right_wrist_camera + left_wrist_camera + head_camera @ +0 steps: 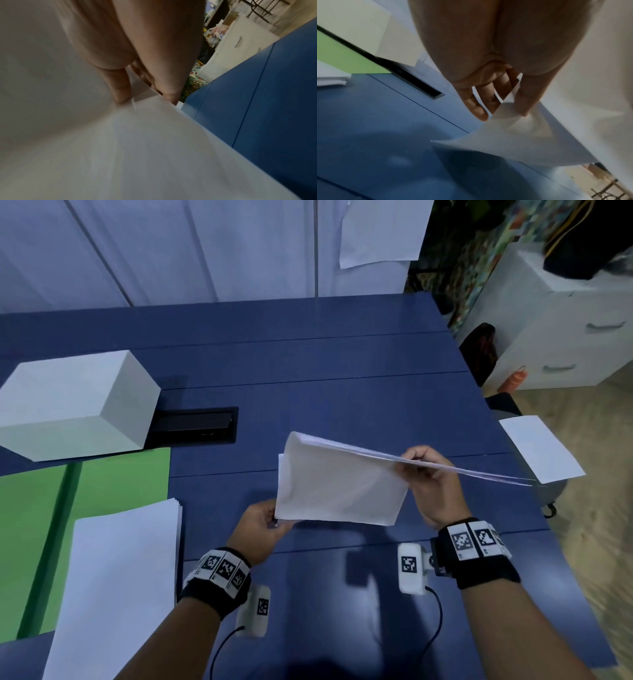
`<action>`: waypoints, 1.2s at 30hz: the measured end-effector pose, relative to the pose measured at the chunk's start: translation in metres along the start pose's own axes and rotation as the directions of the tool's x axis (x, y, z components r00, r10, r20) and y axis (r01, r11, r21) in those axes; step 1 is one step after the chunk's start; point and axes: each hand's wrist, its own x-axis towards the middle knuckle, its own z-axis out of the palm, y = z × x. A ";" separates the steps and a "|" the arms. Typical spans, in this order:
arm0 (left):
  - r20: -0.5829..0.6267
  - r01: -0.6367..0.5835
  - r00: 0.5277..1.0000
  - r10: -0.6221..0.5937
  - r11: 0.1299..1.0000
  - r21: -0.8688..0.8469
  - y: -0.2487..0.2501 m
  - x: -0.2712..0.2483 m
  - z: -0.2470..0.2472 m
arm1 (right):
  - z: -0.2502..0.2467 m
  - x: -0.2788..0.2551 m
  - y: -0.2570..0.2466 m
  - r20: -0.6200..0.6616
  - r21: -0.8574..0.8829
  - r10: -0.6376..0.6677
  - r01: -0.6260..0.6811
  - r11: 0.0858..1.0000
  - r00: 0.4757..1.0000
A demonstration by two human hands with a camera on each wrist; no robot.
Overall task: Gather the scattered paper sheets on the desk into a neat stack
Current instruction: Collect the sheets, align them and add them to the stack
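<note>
A bundle of white paper sheets (337, 484) hangs in the air above the blue desk (342, 378), bent so its near part droops. My left hand (265, 525) pinches the bundle's lower left corner between thumb and fingers (524, 97). My right hand (424, 474) grips the upper edge of the same paper sheets (137, 148), thumb on top. A neat stack of white sheets (120, 577) lies at the front left, partly on a green folder (102, 474). One single sheet (541, 448) lies past the desk's right edge.
A white box (75, 405) stands at the left, next to a black cable slot (195, 424) in the desk. A white drawer cabinet (561, 330) and a dark bag (479, 350) stand on the floor to the right. A sheet (380, 231) hangs on the partition behind.
</note>
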 end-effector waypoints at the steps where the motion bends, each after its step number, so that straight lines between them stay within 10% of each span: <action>1: 0.004 0.012 1.000 -0.012 1.000 0.013 -0.006 0.000 0.000 | -0.002 -0.001 0.001 -0.010 0.019 0.016 -0.016 1.000 1.000; 15: -0.297 0.105 0.951 -0.088 0.994 0.043 -0.012 -0.003 -0.052 | -0.045 0.000 0.038 -0.529 -0.128 0.147 -0.250 0.960 0.836; 22: 0.039 -0.106 0.993 0.109 0.993 -0.057 0.096 -0.034 -0.058 | -0.048 -0.008 0.054 -0.640 -0.250 0.157 -0.397 0.883 0.752; 27: 0.031 -0.148 0.986 0.165 0.940 -0.307 0.131 -0.030 -0.042 | -0.032 -0.012 0.059 -0.505 -0.226 0.329 -0.489 0.842 0.798; 36: -0.463 0.181 0.868 -0.179 0.983 -0.041 0.030 0.024 0.005 | 0.028 -0.041 0.023 0.033 -0.089 0.433 -0.429 0.899 0.901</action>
